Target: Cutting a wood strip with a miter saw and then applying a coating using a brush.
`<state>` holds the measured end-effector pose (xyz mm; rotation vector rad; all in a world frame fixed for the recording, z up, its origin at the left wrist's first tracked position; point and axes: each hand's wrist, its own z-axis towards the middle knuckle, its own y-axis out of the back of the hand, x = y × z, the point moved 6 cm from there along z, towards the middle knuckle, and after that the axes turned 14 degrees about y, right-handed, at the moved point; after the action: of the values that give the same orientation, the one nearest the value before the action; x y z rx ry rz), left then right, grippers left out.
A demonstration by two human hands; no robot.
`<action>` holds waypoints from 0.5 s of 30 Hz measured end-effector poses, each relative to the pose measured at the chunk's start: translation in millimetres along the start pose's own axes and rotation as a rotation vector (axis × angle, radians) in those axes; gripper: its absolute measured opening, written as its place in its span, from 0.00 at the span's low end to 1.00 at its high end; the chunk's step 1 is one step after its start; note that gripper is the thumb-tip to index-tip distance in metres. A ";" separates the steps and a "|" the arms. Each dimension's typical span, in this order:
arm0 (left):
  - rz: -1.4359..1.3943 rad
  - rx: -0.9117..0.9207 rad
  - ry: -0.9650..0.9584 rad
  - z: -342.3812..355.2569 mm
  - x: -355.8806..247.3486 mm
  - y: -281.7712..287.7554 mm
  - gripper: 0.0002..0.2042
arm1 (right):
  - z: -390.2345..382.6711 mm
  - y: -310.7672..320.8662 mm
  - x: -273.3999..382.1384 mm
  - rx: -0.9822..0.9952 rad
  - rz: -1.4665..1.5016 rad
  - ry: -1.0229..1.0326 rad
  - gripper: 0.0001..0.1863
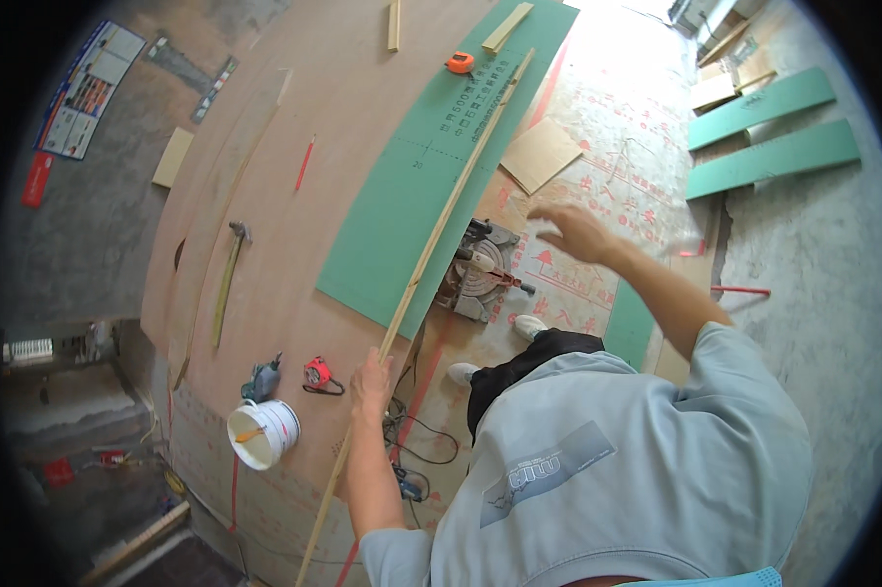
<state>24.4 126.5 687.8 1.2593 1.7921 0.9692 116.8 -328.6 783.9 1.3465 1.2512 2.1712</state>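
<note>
My left hand [371, 386] is closed around a long, thin wooden strip [451, 205]. The strip slants across a green board [368, 245] on the plywood worktop, and its near end runs down past my left forearm. My right hand [573, 235] is in the air to the right of the board, fingers apart and holding nothing. Below and left of it, a miter saw [480, 272] sits beside the worktop. An orange tape measure [460, 63] and a short wood piece [507, 27] lie at the board's far end.
On the worktop lie a hammer [228, 284], a red pencil [305, 164], a red tape measure [320, 375], a power tool [262, 380] and a white bucket [265, 433]. Cables [426, 435] trail on the floor by my left arm. Green panels [773, 157] rest at the far right.
</note>
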 end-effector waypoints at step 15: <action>0.047 -0.056 -0.111 31.5 -10.7 -16.7 0.17 | -45.6 -100.3 114.1 0.126 0.224 -0.189 0.14</action>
<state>48.0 117.6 660.3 1.3002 1.6466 0.9503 1.1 -222.3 761.7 1.7747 1.2335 2.0729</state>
